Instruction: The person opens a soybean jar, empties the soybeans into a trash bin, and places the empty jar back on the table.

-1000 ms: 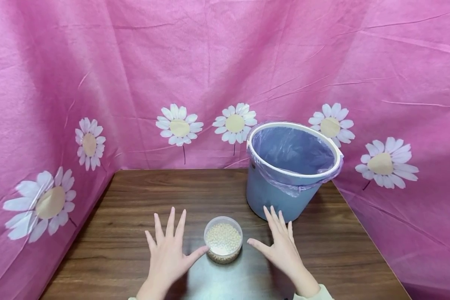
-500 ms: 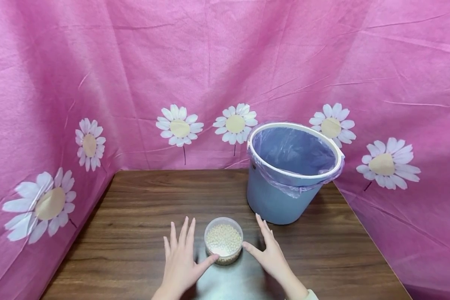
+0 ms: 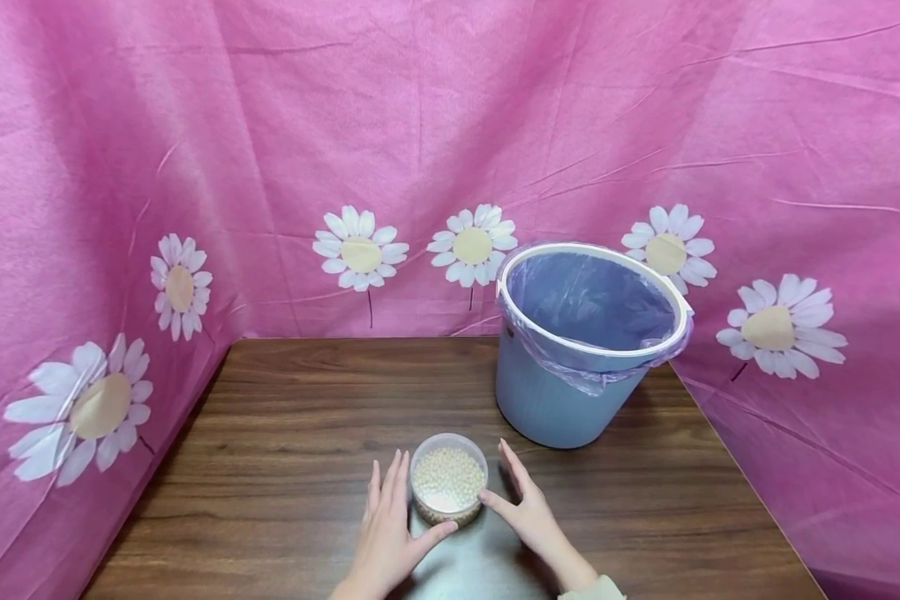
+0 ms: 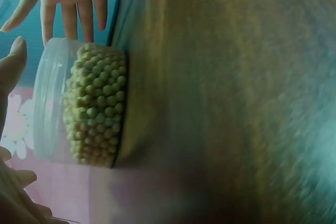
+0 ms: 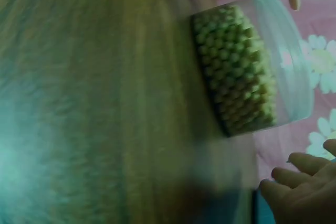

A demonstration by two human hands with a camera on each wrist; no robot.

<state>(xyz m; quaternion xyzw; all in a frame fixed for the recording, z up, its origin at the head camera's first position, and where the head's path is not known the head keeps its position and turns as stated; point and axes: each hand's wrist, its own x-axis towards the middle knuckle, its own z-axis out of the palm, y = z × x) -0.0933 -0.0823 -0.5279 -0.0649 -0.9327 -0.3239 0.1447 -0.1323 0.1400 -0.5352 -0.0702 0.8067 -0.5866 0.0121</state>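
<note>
A round clear plastic tub (image 3: 450,520) of pale yellow beans (image 3: 450,477) stands upright on the table, between my two hands. My left hand (image 3: 390,529) is at its left side, fingers straight and thumb spread in front of it. To the right, my right hand (image 3: 531,510) has its thumb tip close to the tub's wall and its fingers extended. Contact on either side cannot be told for sure. In the left wrist view the beans (image 4: 97,106) show through the side, below a clear upper part. The right wrist view has the same tub (image 5: 289,61) with fingers on both sides.
A blue bucket (image 3: 562,400) with a white rim and a thin purple bag liner stands at the back right of the dark wood table (image 3: 330,392). Pink cloth (image 3: 420,108) with white daisies hangs around the back and sides.
Both hands have moved inward toward the tub, the left to the right and the right to the left. They have also come slightly nearer the front. The tub stays in place.
</note>
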